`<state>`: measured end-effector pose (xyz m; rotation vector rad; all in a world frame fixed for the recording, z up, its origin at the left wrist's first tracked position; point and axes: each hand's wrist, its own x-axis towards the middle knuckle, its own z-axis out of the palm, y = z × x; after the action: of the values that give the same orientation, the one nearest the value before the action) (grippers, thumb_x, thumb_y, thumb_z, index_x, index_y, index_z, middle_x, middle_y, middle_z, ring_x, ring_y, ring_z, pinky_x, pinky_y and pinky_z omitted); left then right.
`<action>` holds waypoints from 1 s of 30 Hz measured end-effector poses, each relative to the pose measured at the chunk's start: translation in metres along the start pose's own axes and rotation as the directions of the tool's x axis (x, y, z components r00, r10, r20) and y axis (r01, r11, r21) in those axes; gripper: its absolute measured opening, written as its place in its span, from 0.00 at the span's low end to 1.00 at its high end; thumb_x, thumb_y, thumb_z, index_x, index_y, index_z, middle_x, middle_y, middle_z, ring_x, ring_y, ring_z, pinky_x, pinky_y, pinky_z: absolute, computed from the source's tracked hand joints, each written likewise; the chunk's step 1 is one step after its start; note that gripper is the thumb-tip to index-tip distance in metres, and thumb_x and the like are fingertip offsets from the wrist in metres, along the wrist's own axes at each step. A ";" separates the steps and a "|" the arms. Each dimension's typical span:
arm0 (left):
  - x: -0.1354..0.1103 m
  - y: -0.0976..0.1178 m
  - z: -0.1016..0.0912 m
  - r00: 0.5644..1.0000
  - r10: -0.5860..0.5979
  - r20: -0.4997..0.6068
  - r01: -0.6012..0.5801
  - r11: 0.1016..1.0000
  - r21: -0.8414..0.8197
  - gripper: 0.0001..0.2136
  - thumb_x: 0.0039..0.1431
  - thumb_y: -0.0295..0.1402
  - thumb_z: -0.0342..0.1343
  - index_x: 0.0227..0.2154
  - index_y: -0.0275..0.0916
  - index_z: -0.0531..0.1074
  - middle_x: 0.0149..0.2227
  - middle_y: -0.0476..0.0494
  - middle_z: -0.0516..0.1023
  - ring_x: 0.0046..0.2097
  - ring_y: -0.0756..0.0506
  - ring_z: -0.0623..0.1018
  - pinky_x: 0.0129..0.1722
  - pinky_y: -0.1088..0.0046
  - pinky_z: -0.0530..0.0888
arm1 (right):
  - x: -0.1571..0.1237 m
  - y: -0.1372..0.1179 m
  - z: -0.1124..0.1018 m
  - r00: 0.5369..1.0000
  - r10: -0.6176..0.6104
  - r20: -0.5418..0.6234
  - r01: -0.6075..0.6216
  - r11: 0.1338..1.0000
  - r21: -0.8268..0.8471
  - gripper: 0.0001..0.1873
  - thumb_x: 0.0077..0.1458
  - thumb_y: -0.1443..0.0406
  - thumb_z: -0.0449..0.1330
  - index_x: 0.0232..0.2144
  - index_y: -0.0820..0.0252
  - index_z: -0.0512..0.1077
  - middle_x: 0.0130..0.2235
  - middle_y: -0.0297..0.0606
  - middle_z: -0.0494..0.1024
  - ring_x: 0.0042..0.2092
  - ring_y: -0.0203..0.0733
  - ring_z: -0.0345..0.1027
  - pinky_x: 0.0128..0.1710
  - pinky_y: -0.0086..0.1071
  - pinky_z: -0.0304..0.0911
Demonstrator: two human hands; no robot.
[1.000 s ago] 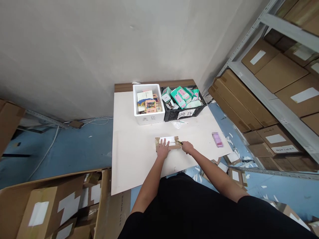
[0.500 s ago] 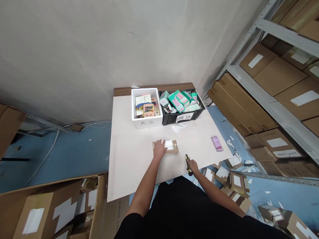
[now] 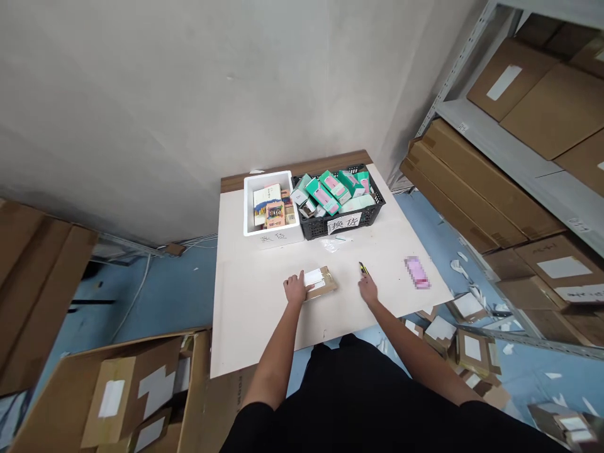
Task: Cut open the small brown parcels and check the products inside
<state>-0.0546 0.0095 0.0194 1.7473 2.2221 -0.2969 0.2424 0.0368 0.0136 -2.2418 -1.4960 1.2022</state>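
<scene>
A small flat cardboard box (image 3: 326, 284) with a white label lies on the white tabletop (image 3: 264, 296). My left hand (image 3: 296, 288) grips its left end, thumb on top near the label. To the right, my right hand (image 3: 368, 289) is closed around a yellow and black utility knife (image 3: 363, 268), whose front end points away from me. The knife is apart from the box, and most of its handle is hidden in my fingers.
Behind the box stand a white foam bin (image 3: 274, 238) of small packages and a black basket (image 3: 377, 211) of green-pink cartons. A blurred pink item (image 3: 417, 272) lies right. An open carton (image 3: 201, 377) of boxes sits lower left; shelving (image 3: 500, 135) rises on the right.
My right hand has moved forward with the utility knife, from the table's near edge. The box has turned slightly, its right end tilting away from me. The view has shifted a little.
</scene>
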 end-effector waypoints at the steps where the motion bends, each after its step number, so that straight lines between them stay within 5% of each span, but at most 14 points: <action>1: -0.006 0.009 0.004 1.000 -0.020 -0.011 0.020 1.000 0.018 0.34 0.70 0.57 0.44 0.71 0.41 0.60 0.55 0.29 0.77 0.57 0.34 0.74 0.58 0.57 0.66 | -0.006 -0.007 0.011 0.989 -0.127 0.079 0.127 0.992 0.003 0.28 0.65 0.65 0.50 0.67 0.57 0.65 0.60 0.43 0.76 0.56 0.47 0.75 0.56 0.38 0.70; 3: -0.017 0.029 0.013 0.998 -0.060 -0.033 0.062 0.997 0.042 0.36 0.72 0.55 0.41 0.71 0.33 0.59 0.52 0.24 0.79 0.54 0.32 0.76 0.54 0.56 0.69 | -0.020 -0.019 0.031 0.917 -0.338 0.212 0.353 0.935 -0.032 0.30 0.66 0.65 0.51 0.68 0.52 0.64 0.69 0.41 0.66 0.60 0.47 0.72 0.58 0.37 0.68; 8: -0.036 0.071 0.022 0.992 -0.120 0.031 0.120 0.993 -0.005 0.37 0.75 0.50 0.37 0.69 0.18 0.57 0.44 0.18 0.81 0.46 0.32 0.83 0.46 0.58 0.75 | -0.033 -0.035 0.043 0.887 -0.328 0.326 0.428 0.849 -0.310 0.40 0.60 0.68 0.60 0.72 0.45 0.57 0.77 0.36 0.48 0.72 0.53 0.53 0.60 0.38 0.65; 14: -0.048 0.086 0.012 0.988 -0.121 0.095 0.129 0.988 -0.090 0.30 0.76 0.45 0.34 0.57 0.24 0.70 0.41 0.22 0.83 0.48 0.32 0.84 0.46 0.58 0.76 | -0.007 -0.042 0.017 0.867 -0.331 0.372 0.474 0.777 -0.414 0.39 0.63 0.64 0.61 0.73 0.45 0.55 0.77 0.42 0.49 0.66 0.54 0.65 0.58 0.39 0.65; 17: -0.055 0.089 0.009 0.987 -0.109 0.119 0.123 0.985 -0.123 0.26 0.76 0.43 0.34 0.49 0.31 0.75 0.42 0.26 0.83 0.48 0.35 0.84 0.47 0.60 0.76 | -0.003 -0.049 0.018 0.873 -0.282 0.398 0.448 0.785 -0.427 0.37 0.68 0.61 0.56 0.75 0.51 0.51 0.75 0.48 0.53 0.62 0.54 0.70 0.57 0.40 0.66; 21: -0.059 0.088 0.009 0.983 -0.133 0.127 0.154 0.972 -0.177 0.24 0.75 0.43 0.39 0.51 0.34 0.76 0.45 0.28 0.83 0.50 0.36 0.83 0.50 0.60 0.75 | -0.005 -0.054 0.028 0.867 -0.325 0.378 0.466 0.797 -0.384 0.35 0.72 0.53 0.48 0.74 0.61 0.51 0.67 0.57 0.67 0.60 0.57 0.72 0.57 0.42 0.66; 26: -0.057 0.087 0.011 0.966 -0.212 0.147 0.245 0.930 -0.272 0.31 0.77 0.43 0.30 0.48 0.34 0.80 0.47 0.29 0.84 0.50 0.38 0.83 0.48 0.65 0.75 | -0.006 -0.044 0.040 0.887 -0.314 0.338 0.436 0.810 -0.393 0.54 0.58 0.51 0.67 0.76 0.56 0.45 0.66 0.57 0.67 0.57 0.56 0.74 0.52 0.38 0.68; 30: -0.055 0.091 0.011 0.955 -0.264 0.135 0.294 0.898 -0.326 0.34 0.77 0.44 0.28 0.46 0.34 0.82 0.46 0.30 0.85 0.49 0.38 0.84 0.46 0.67 0.75 | 0.003 -0.032 0.044 0.880 -0.341 0.331 0.434 0.859 -0.271 0.60 0.53 0.57 0.69 0.77 0.53 0.40 0.69 0.53 0.64 0.61 0.56 0.72 0.55 0.39 0.67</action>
<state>0.0463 -0.0225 0.0307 1.2140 2.2936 -0.0374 0.1901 0.0429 0.0008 -1.8519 -2.2911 1.2295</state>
